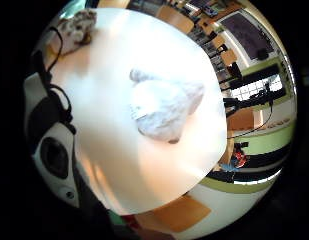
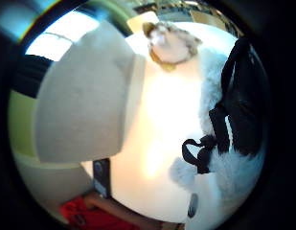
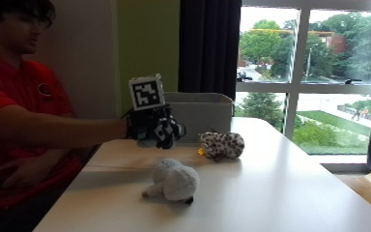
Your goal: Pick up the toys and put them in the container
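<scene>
A white plush toy (image 3: 173, 181) lies on the white table (image 3: 276, 193) near its front. A spotted plush toy (image 3: 222, 145) sits further back, right beside the grey container (image 3: 201, 113). My gloved right hand (image 3: 154, 128) hovers above the table in front of the container's left part, fingers hanging down and holding nothing. It is above and behind the white toy, apart from it. The palm views look down on the white toy (image 1: 164, 110) (image 2: 229, 167), with the spotted toy (image 1: 76, 25) (image 2: 172, 43) beyond and the container (image 2: 85, 100) beside it.
The container stands at the table's far end against a window and a dark curtain (image 3: 208, 48). The person's bare left hand (image 3: 18, 175) rests in their lap. An orange chair seat (image 1: 181, 212) shows below the table edge.
</scene>
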Motion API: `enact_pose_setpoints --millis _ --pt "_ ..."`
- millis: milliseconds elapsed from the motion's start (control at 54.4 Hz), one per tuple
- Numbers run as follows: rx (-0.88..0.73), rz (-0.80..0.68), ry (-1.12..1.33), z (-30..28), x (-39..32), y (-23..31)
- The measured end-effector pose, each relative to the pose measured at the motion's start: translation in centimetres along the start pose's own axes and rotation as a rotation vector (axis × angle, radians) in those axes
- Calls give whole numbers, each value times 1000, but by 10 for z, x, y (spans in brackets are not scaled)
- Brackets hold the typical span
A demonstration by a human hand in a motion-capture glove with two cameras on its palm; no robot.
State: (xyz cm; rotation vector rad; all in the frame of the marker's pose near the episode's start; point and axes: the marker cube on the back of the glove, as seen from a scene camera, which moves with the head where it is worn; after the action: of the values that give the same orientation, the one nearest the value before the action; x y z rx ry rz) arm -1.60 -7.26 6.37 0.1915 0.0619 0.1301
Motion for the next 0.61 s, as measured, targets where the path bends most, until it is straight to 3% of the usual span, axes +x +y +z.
enact_pose_setpoints --millis 165,349,606 --pt "69 -129 -88 -79 -13 -24" --pt "158 -129 -88 -164 -53 -63" --pt "181 -258 -78 -205 -174 -96"
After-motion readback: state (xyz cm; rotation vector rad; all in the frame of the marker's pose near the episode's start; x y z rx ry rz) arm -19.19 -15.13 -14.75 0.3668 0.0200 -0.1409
